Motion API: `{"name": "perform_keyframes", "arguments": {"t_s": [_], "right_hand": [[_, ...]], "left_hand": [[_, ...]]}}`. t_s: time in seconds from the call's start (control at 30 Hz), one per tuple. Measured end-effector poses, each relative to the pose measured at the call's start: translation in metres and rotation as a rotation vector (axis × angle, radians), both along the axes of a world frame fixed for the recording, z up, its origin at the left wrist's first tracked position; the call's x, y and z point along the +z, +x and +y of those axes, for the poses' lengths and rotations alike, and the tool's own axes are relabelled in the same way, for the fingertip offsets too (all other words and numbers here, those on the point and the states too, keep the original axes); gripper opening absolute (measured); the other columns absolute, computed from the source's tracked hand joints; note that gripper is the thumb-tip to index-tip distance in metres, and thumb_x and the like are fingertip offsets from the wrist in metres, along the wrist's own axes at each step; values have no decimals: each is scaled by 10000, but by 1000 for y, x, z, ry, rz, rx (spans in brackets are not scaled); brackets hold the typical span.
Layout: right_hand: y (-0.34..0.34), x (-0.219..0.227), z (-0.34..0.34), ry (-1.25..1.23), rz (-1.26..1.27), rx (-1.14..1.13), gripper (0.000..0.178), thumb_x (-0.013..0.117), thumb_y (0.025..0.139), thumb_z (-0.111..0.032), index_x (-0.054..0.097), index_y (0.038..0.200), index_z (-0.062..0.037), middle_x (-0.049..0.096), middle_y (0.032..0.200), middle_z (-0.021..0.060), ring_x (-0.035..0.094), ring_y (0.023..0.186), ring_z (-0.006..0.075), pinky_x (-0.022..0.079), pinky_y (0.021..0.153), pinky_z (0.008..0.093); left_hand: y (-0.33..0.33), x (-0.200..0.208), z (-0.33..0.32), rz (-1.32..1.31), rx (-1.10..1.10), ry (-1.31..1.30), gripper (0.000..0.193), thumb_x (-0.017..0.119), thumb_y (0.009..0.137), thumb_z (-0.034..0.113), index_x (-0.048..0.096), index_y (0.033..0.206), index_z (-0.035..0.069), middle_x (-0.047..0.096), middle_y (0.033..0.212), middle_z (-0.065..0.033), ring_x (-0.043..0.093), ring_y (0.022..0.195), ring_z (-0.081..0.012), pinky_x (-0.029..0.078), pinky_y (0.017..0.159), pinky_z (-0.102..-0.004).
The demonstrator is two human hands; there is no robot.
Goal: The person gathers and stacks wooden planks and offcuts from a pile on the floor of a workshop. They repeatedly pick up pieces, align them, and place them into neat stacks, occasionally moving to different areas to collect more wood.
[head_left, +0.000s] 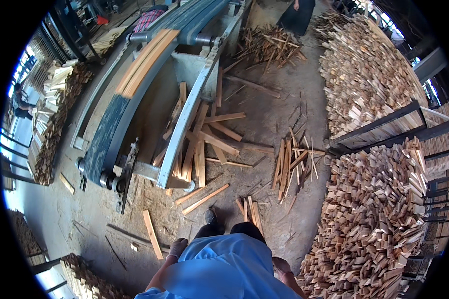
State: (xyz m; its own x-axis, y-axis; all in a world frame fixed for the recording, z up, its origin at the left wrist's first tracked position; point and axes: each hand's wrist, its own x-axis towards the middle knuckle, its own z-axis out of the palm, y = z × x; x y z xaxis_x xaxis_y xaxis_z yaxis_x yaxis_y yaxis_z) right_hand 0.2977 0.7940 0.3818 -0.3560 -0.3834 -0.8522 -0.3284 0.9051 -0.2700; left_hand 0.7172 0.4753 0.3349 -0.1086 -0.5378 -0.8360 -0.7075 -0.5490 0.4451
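Observation:
My left hand (pixel 177 247) hangs beside my blue shirt (pixel 219 254), with the end of a single plank (pixel 152 234) on the floor nearby. On the other side, my right hand (pixel 283 266) hangs low against the shirt. Nothing can be seen in either hand, and the fingers are too small and turned away to read. Ahead and to the left, several long boards (pixel 145 65) lie side by side on the dark belt of a conveyor (pixel 105 132). Both hands are well apart from the belt and its boards.
Loose wood strips (pixel 199 144) spill beside the conveyor's metal frame (pixel 187 124). More strips (pixel 289 167) lie ahead on the right. Large stacks of cut wood (pixel 364 209) line the right side. A person in dark clothes (pixel 297 17) stands beyond a scrap heap (pixel 269 45); another person (pixel 21 102) is far left.

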Motion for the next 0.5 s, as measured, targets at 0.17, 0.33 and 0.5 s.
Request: {"name": "perform_keyframes", "arguments": {"t_s": [0.17,0.33,0.5], "right_hand": [[-35,-14,-37,-261,173,758,381,495,966,-375,688,1091,-71,716,1114,195,688,1032,366,550,881,479],[-81,7,-110,-243,152,635,280,488,944,-203,661,1124,-76,700,1156,169,674,1069,317,545,929,422],[-151,-18,-158,-188,48,593,336,543,970,-268,676,1193,-54,706,1173,147,676,1047,275,531,921,371]], "left_hand": [[-43,19,-38,149,370,36,341,562,897,287,708,1060,26,676,845,-87,620,684,-170,503,615,-327],[-43,2,-37,161,454,79,314,562,887,258,715,1036,29,660,793,-68,594,615,-164,482,554,-321],[-27,-37,-12,-167,-471,-329,230,552,846,204,688,890,24,724,984,-207,699,934,-383,547,796,-446]]}}
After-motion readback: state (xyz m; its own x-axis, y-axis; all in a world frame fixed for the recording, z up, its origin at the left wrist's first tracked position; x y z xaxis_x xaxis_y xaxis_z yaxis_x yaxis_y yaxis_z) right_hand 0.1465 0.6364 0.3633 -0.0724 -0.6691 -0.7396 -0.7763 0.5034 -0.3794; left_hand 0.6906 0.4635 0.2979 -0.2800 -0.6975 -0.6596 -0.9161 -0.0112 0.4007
